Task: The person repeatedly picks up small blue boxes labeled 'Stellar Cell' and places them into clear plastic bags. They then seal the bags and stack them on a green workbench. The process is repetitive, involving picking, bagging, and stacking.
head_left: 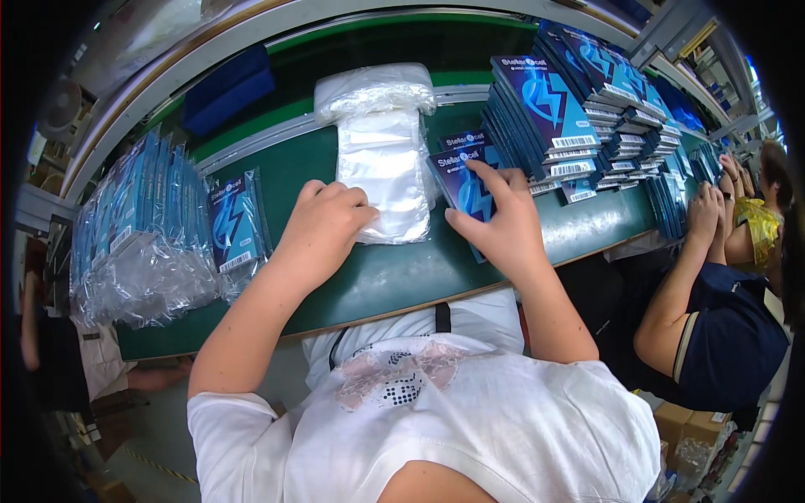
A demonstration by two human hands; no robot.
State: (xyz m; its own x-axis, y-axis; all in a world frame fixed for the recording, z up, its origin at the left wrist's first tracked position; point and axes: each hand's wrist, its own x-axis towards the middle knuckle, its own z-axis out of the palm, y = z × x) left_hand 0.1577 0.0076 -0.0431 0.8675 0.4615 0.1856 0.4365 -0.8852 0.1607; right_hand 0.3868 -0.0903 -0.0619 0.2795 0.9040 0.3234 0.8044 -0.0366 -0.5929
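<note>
A stack of clear plastic bags (381, 159) lies on the green table in front of me, its far end bunched up. My left hand (329, 225) is at the stack's near left edge, fingers curled, thumb and forefinger closed on the top bag's edge. To the right of the bags, a flat blue box (459, 186) lies tilted, overlapping another box behind it. My right hand (503, 220) reaches over this box, thumb near its left edge and fingers across its top and right side. The fingertips of the outer fingers are partly hidden.
Tall piles of blue boxes (545, 109) stand at the back right. Bagged boxes (142, 201) are packed upright at the left, with one bagged box (233, 220) beside them. A blue bin (228, 90) sits at the back left. Co-workers' hands (706, 210) are at the far right.
</note>
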